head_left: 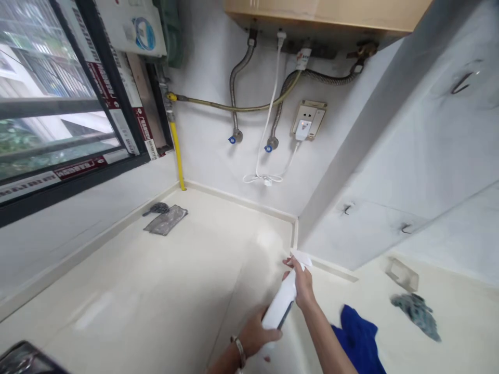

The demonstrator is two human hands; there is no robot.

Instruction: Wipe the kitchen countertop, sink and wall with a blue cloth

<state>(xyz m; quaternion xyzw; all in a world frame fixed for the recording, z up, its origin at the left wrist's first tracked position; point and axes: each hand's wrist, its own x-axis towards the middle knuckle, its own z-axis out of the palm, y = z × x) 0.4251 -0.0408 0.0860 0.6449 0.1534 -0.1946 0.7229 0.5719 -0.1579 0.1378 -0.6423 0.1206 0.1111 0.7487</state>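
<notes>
A white spray bottle is held tilted above the cream countertop, its head pointing toward the inner wall corner. My right hand is closed around the neck, with fingers up by the trigger. Lower down, my left hand grips the bottle's base, thumb across its side. A dark patch, perhaps a label, shows along the bottle's lower right side. To the right of my right forearm lies a crumpled blue cloth.
A grey-green rag and a beige rectangular frame lie at right. Against the left wall rest a flat grey cloth and a dark crumpled one. A yellow gas pipe, hoses and a plugged socket are behind; wire hooks protrude.
</notes>
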